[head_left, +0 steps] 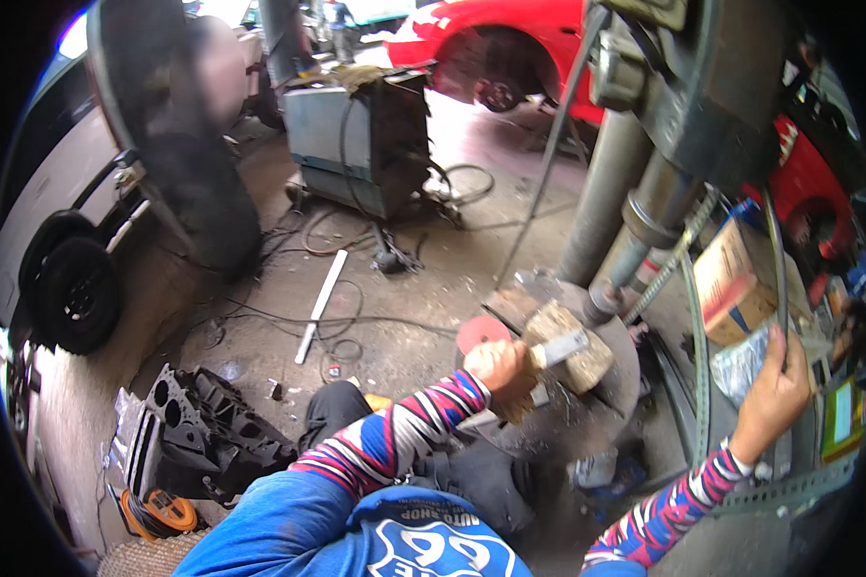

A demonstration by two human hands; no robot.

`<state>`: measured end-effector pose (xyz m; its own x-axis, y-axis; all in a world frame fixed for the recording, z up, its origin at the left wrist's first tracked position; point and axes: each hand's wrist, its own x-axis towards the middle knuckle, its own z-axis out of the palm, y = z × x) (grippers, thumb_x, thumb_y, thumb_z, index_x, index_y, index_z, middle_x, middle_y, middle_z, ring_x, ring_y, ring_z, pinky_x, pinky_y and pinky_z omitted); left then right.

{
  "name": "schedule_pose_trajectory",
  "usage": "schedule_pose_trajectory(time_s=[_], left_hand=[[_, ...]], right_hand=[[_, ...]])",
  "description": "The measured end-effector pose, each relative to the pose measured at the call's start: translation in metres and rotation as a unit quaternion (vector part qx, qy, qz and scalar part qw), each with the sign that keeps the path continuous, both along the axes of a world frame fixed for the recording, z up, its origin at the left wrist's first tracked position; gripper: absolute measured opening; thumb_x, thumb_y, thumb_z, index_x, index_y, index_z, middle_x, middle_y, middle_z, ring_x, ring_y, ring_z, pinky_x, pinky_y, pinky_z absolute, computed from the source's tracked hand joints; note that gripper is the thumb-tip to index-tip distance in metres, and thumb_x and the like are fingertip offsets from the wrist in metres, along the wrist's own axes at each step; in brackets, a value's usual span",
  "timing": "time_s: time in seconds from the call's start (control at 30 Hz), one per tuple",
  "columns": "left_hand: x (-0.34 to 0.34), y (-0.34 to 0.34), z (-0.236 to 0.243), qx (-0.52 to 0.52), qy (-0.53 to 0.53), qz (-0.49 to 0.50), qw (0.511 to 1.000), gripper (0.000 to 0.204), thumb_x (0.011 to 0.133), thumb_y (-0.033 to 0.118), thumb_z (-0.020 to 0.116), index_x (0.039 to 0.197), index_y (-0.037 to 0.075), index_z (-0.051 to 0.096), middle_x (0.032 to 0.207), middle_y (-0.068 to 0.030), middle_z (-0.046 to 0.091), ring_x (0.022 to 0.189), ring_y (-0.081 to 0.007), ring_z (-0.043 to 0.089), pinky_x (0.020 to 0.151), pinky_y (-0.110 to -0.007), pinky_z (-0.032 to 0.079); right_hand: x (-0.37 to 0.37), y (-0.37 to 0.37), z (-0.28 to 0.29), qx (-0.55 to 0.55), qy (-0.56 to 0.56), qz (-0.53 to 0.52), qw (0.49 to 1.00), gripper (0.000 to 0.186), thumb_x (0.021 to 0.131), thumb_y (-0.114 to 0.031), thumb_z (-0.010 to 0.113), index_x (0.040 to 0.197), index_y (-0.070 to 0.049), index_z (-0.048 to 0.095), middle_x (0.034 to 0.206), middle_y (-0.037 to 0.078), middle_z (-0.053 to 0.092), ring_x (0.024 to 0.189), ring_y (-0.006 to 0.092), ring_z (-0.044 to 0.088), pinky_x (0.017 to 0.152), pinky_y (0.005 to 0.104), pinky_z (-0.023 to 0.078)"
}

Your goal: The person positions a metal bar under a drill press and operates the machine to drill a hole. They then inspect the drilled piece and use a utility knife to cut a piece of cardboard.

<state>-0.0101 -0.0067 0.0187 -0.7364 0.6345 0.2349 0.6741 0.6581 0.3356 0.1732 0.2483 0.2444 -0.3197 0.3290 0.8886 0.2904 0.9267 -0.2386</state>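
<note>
My left hand (500, 370) is closed round a flat, pale metal strip (560, 348), whose free end rests over a worn block (587, 361). The block lies on the round metal table (621, 389) of a drill press (707, 82), below its spindle (603, 300). Just beyond my left hand is a reddish disc (481, 334). Something brown and ragged shows under my fingers; I cannot make out what it is. Off to the right, my right hand (777, 389) grips a long dark lever (777, 264) that hangs down beside the press.
A cardboard box (731, 279) and a perforated metal strip (698, 375) stand at the right. An engine block (207, 413) and an orange cable reel (159, 513) lie at the left. Cables run over the floor near a white strip (320, 308) and a wheeled metal cabinet (356, 144).
</note>
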Motion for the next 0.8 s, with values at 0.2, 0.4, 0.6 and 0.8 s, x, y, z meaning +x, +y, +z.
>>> schedule_pose_trajectory(time_s=[0.2,0.4,0.6,0.8], left_hand=[[-0.005,0.005,0.009,-0.088,-0.097,-0.049,0.99,0.035,0.077,0.036,0.075,0.085,0.002,0.072,0.073,-0.0233,0.07,0.071,-0.0391,0.073,0.068,-0.048,0.059],[-0.019,-0.001,-0.02,-0.109,0.007,-0.136,0.985,0.032,0.08,0.036,0.072,0.081,0.004,0.07,0.071,-0.02,0.069,0.066,-0.038,0.072,0.064,-0.048,0.058],[-0.023,-0.003,-0.012,-0.172,0.139,-0.271,0.937,0.029,0.078,0.037,0.074,0.078,0.008,0.071,0.063,-0.0103,0.064,0.057,-0.0306,0.069,0.056,-0.044,0.057],[-0.013,0.001,-0.001,-0.102,-0.031,-0.091,0.99,0.037,0.08,0.034,0.07,0.076,-0.003,0.071,0.067,-0.0249,0.068,0.067,-0.0388,0.073,0.062,-0.047,0.059]], right_hand=[[0.0,-0.003,-0.001,-0.032,0.013,0.012,0.999,0.025,0.096,-0.027,0.07,0.101,-0.004,0.076,0.081,0.018,0.071,0.071,0.0358,0.068,0.066,0.0396,0.051],[-0.004,-0.009,0.001,-0.039,0.041,0.025,0.998,0.024,0.095,-0.029,0.072,0.098,-0.005,0.076,0.079,0.017,0.071,0.066,0.0326,0.066,0.062,0.0394,0.049],[-0.004,-0.008,-0.001,-0.042,0.081,0.067,0.994,0.02,0.093,-0.027,0.074,0.094,-0.007,0.076,0.07,0.015,0.067,0.061,0.0326,0.067,0.058,0.0399,0.049],[-0.003,-0.012,0.004,-0.031,0.074,0.049,0.996,0.02,0.092,-0.025,0.076,0.093,-0.005,0.075,0.068,0.019,0.064,0.06,0.0385,0.063,0.055,0.0403,0.047]])
